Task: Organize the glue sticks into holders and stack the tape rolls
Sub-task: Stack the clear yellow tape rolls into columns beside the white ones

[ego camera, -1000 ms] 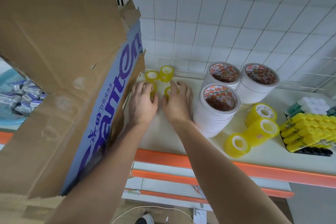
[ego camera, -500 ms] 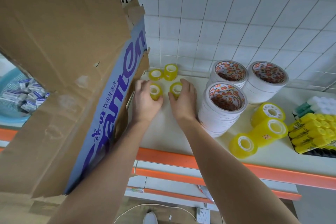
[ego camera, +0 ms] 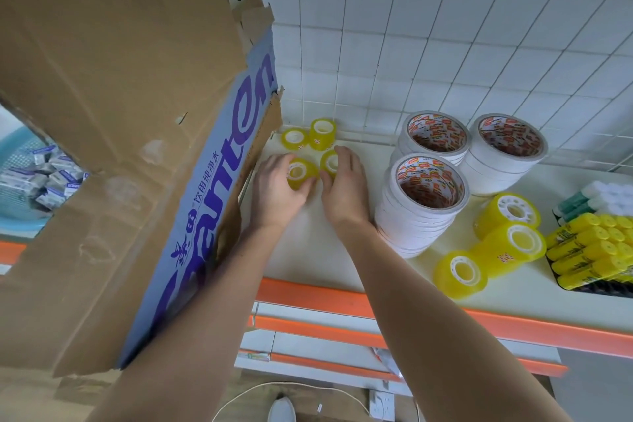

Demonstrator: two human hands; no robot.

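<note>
Both hands have curled tighter: left hand (ego camera: 277, 188) grips small roll (ego camera: 298, 173), right hand (ego camera: 344, 187) its neighbour (ego camera: 329, 164).

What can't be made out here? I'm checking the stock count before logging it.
Head view only:
- Glue sticks: the tray runs off the right edge, so the count is unknown.
- Small roll under the right hand: fingers cover most of it.
- Small boxes in the blue basket: the cardboard box hides most of them, and the print is too small.
</note>
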